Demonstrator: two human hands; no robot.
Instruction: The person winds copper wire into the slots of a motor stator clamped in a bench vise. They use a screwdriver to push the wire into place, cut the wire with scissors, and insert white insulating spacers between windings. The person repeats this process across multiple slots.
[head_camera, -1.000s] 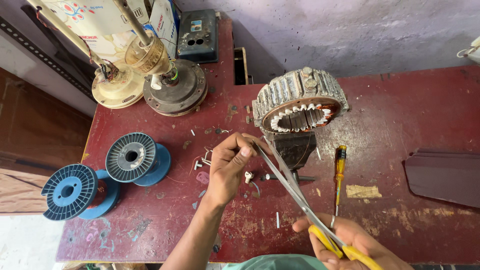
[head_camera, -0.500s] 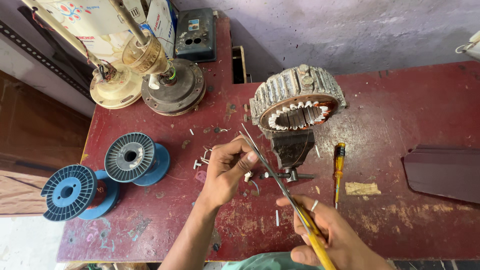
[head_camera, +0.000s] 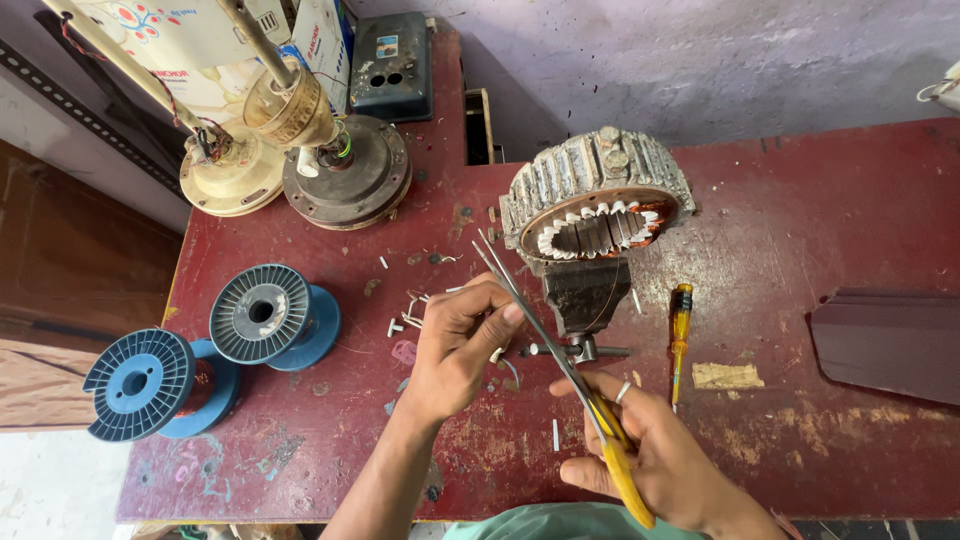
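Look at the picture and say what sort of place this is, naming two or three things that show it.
Probably a small workshop for repairing or rewinding electric motors. A wound stator sits in a vise on a worn red workbench, blue wire spools stand at the side, and dismantled fan motors wait at the back.

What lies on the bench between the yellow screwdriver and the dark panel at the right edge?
In the head view, a torn tan scrap lies beside the yellow screwdriver; otherwise bare red benchtop up to the dark panel.
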